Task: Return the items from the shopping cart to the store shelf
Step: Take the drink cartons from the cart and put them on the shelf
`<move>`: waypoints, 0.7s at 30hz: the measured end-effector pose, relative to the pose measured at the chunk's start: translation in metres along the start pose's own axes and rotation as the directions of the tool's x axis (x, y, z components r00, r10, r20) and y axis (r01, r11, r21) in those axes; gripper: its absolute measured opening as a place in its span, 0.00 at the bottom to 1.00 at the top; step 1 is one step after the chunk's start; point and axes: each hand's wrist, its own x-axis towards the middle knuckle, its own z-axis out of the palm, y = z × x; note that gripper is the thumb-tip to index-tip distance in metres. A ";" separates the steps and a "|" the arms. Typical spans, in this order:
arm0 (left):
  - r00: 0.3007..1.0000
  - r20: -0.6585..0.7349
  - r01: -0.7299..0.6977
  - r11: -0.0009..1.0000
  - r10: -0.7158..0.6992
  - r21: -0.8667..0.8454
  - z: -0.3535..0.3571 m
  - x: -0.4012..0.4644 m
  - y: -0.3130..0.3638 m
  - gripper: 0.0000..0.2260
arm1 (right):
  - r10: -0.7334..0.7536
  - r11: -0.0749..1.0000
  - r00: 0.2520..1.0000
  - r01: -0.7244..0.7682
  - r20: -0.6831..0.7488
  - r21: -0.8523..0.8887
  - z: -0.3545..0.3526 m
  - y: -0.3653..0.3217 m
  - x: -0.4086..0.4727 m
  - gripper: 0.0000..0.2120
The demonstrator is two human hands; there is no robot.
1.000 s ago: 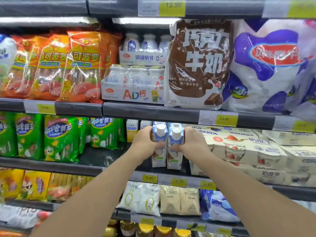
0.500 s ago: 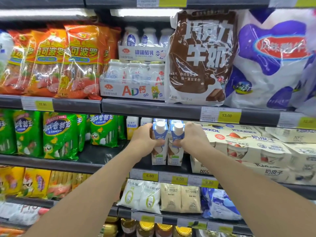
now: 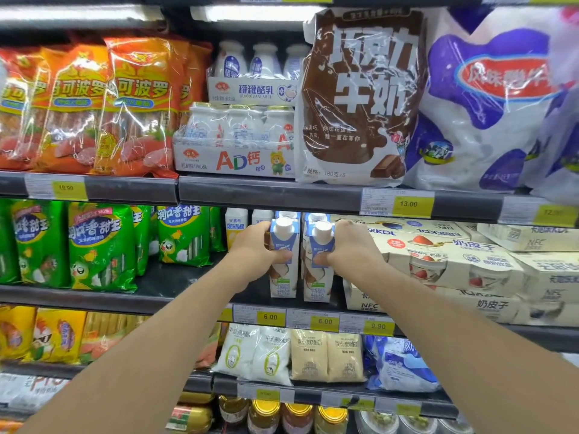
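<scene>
Two small blue-and-white drink cartons with white screw caps stand upright side by side at the front of the middle shelf [image 3: 163, 297]. My left hand [image 3: 253, 247] is wrapped round the left carton [image 3: 283, 270], thumb across its front. My right hand [image 3: 347, 245] grips the right carton [image 3: 318, 277] the same way. Both carton bases sit on or just above the shelf board; I cannot tell which. More cartons of the same kind stand behind them, mostly hidden.
Cream yogurt multipacks [image 3: 438, 261] press close on the right of the cartons. Green sausage packs [image 3: 100, 245] hang further left, with bare shelf between. A yellow-and-white carton [image 3: 235, 227] stands behind my left hand. The upper shelf edge [image 3: 266, 194] runs just above the caps.
Both hands with the cartons have stayed at the same spot on the middle shelf; only the view has shifted slightly, the shelves sitting a little lower in frame than half a second ago.
</scene>
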 end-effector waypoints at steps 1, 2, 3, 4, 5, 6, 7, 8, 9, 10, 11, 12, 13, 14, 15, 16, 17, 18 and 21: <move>1.000 0.002 0.000 1.000 0.000 -0.002 0.000 0.000 0.000 0.20 | -0.001 1.000 1.000 0.001 -0.001 0.006 0.000 0.000 0.000 0.23; 1.000 0.005 0.000 1.000 0.000 -0.001 0.000 0.000 0.000 0.19 | 0.000 1.000 1.000 0.000 -0.002 0.014 0.001 0.001 0.000 0.23; 1.000 0.009 0.001 1.000 -0.001 0.000 0.000 0.001 0.001 0.18 | -0.001 1.000 1.000 0.001 -0.004 0.017 0.000 0.001 0.000 0.23; 1.000 0.014 0.003 1.000 -0.003 -0.002 -0.001 0.001 0.001 0.18 | -0.001 1.000 1.000 0.001 -0.004 0.015 0.000 0.000 0.000 0.23; 1.000 0.020 0.005 1.000 -0.005 -0.003 -0.001 0.001 0.002 0.18 | -0.001 1.000 1.000 0.001 -0.005 0.014 0.000 0.000 -0.001 0.23; 1.000 0.024 0.005 1.000 -0.005 0.000 -0.001 0.002 0.002 0.18 | 0.001 1.000 1.000 -0.001 -0.004 0.017 0.000 0.000 -0.001 0.24; 1.000 0.027 0.005 1.000 -0.005 0.003 -0.002 0.002 0.002 0.17 | 0.001 1.000 1.000 0.000 -0.004 0.021 0.000 0.000 0.000 0.24; 1.000 0.029 0.005 1.000 -0.005 0.005 -0.002 0.002 0.002 0.17 | 0.001 1.000 1.000 -0.001 -0.006 0.024 0.000 0.000 0.000 0.24; 1.000 0.030 0.008 1.000 -0.008 0.006 -0.002 0.002 0.001 0.17 | 0.001 1.000 1.000 -0.001 -0.012 0.025 0.000 0.001 0.000 0.24; 0.999 0.030 0.011 1.000 -0.011 0.005 -0.002 0.002 0.001 0.17 | 0.002 1.000 1.000 -0.002 -0.018 0.025 0.001 0.001 0.001 0.24; 0.999 0.031 0.012 1.000 -0.012 0.006 -0.002 0.002 0.001 0.17 | 0.001 1.000 1.000 0.000 -0.024 0.026 0.001 0.002 0.001 0.24; 0.999 0.030 0.011 1.000 -0.011 0.007 -0.002 0.002 0.001 0.17 | -0.002 1.000 1.000 0.003 -0.026 0.029 0.002 0.003 0.002 0.24; 1.000 0.028 0.012 1.000 -0.012 0.009 -0.002 0.001 0.001 0.18 | -0.005 0.999 1.000 0.006 -0.030 0.034 0.003 0.004 0.002 0.23; 1.000 0.026 0.011 1.000 -0.012 0.013 -0.002 0.001 0.000 0.19 | -0.006 0.999 0.999 0.007 -0.035 0.041 0.004 0.005 0.003 0.23; 1.000 0.023 0.009 1.000 -0.010 0.023 -0.001 0.001 0.000 0.19 | -0.009 0.999 0.999 0.011 -0.040 0.049 0.004 0.006 0.003 0.23; 1.000 0.020 0.006 0.999 -0.007 0.039 -0.001 0.000 0.000 0.20 | -0.016 0.998 0.999 0.018 -0.047 0.052 0.005 0.007 0.003 0.22; 1.000 0.018 0.008 0.999 -0.009 0.053 0.000 0.000 -0.001 0.20 | -0.025 0.998 0.998 0.028 -0.053 0.050 0.005 0.008 0.002 0.22; 1.000 0.024 0.018 0.998 -0.020 0.067 0.000 -0.003 -0.001 0.21 | -0.039 0.998 0.998 0.041 -0.059 0.043 0.005 0.008 0.000 0.21; 0.994 0.078 0.064 0.987 -0.076 0.144 -0.004 -0.011 -0.005 0.28 | -0.083 0.995 0.991 0.088 -0.104 0.043 0.002 0.011 -0.006 0.19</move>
